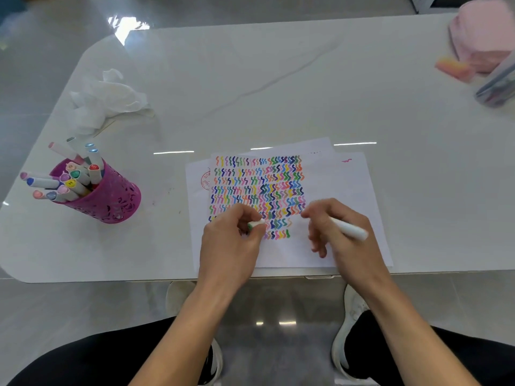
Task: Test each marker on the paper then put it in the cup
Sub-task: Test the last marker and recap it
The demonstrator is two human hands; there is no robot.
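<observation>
A white sheet of paper (340, 190) lies near the table's front edge, covered in rows of coloured squiggles. My right hand (338, 232) holds a white marker (349, 229) over the paper's lower right part; its tip is hidden by my fingers. My left hand (231, 240) rests on the paper's lower left and pinches a small white and green marker cap (255, 224). A purple perforated cup (111, 197) stands at the left, tilted in view, with several capped markers (65, 182) sticking out of it.
Crumpled white tissue (106, 98) lies behind the cup. At the far right are a pink bag (482, 37), an orange-pink item (454, 68) and a clear pouch (498, 82). The table's front edge (111, 278) runs just below my wrists.
</observation>
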